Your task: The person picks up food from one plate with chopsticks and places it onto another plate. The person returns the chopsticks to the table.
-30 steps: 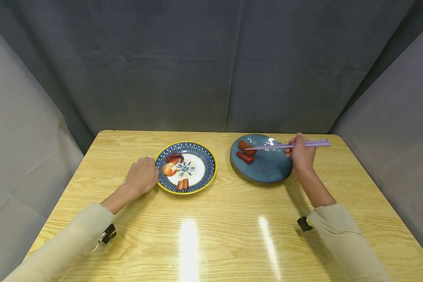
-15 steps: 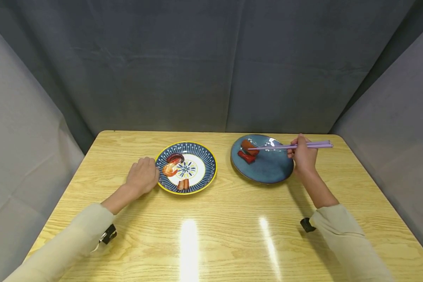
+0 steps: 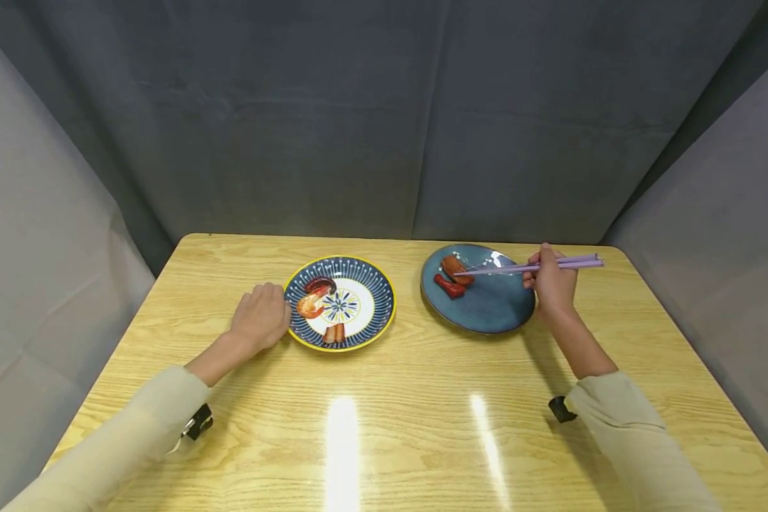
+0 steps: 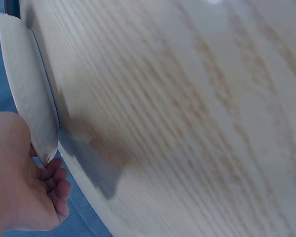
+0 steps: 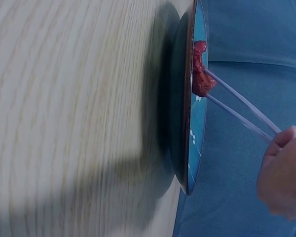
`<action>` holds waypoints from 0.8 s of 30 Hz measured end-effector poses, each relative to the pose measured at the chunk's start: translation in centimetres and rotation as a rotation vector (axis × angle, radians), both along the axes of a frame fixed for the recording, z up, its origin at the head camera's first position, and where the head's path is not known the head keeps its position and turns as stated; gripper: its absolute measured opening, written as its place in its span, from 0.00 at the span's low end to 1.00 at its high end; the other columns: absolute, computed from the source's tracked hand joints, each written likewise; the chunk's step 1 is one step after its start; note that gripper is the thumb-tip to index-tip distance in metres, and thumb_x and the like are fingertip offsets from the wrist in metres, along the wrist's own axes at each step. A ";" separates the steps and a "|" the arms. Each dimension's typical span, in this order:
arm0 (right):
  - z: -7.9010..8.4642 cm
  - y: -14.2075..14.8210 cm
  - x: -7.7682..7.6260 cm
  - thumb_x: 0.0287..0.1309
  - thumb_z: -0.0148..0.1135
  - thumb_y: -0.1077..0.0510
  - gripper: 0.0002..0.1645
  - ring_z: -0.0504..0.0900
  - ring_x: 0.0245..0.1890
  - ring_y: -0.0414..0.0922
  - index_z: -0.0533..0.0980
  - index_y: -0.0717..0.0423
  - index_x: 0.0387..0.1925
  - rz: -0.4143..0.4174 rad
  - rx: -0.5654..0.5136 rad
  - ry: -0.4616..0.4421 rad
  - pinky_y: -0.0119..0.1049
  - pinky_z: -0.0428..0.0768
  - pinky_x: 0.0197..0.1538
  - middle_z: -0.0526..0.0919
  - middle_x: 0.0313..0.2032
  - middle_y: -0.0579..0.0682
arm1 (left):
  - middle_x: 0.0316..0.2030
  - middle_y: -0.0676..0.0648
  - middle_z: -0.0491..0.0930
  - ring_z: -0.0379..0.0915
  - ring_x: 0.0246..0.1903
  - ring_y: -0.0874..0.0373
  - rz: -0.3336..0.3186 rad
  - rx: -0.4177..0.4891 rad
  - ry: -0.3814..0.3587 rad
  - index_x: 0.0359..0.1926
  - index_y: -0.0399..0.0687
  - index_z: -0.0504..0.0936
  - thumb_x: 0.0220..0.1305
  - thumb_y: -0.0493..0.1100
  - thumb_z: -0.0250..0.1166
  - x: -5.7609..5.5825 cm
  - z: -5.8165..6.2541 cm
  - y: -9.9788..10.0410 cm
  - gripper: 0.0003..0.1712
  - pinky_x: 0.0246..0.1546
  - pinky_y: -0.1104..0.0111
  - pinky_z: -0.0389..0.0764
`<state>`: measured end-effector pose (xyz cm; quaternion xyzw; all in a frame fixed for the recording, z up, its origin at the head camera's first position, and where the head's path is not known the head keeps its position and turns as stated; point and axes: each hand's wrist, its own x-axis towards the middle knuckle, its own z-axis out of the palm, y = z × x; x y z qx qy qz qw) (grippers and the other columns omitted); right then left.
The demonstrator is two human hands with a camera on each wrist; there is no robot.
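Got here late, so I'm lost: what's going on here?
A person's right hand holds lilac chopsticks, their tips at a brown food piece on the blue plate; whether they grip it is unclear. A red piece lies beside it. The left hand grips the rim of the patterned plate, which holds a shrimp-like piece, a dark curled piece and a striped piece.

Lavender chopsticks (image 3: pixel 508 269) are set against brown oblong food (image 3: pixel 453 265) on a round blue plate (image 3: pixel 489 306); a yellow-rimmed patterned plate (image 3: pixel 379 302) is held.
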<state>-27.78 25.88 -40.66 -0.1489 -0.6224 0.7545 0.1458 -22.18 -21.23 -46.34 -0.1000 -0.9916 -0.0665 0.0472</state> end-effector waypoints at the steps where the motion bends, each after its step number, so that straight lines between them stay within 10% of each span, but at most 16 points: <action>1: 0.0 0.0 0.0 0.75 0.49 0.51 0.23 0.73 0.12 0.37 0.73 0.65 0.28 0.002 0.006 0.004 0.27 0.73 0.15 0.75 0.17 0.49 | 0.30 0.42 0.66 0.65 0.34 0.45 0.001 0.000 -0.003 0.34 0.35 0.68 0.72 0.41 0.47 0.0 0.0 0.0 0.13 0.34 0.56 0.67; 18: 1.8 -0.2 1.0 0.74 0.50 0.55 0.20 0.75 0.15 0.38 0.72 0.68 0.29 0.055 0.068 0.054 0.28 0.75 0.18 0.76 0.18 0.51 | 0.31 0.41 0.66 0.66 0.37 0.44 0.005 -0.009 -0.025 0.38 0.33 0.70 0.73 0.41 0.46 0.3 0.3 0.1 0.14 0.36 0.55 0.68; 24: 1.8 -0.9 1.3 0.74 0.53 0.53 0.22 0.76 0.18 0.36 0.71 0.72 0.34 0.225 0.205 0.132 0.27 0.77 0.22 0.76 0.22 0.49 | 0.31 0.41 0.66 0.65 0.36 0.44 0.002 -0.007 -0.027 0.37 0.33 0.69 0.73 0.41 0.46 0.2 0.4 0.2 0.13 0.36 0.55 0.67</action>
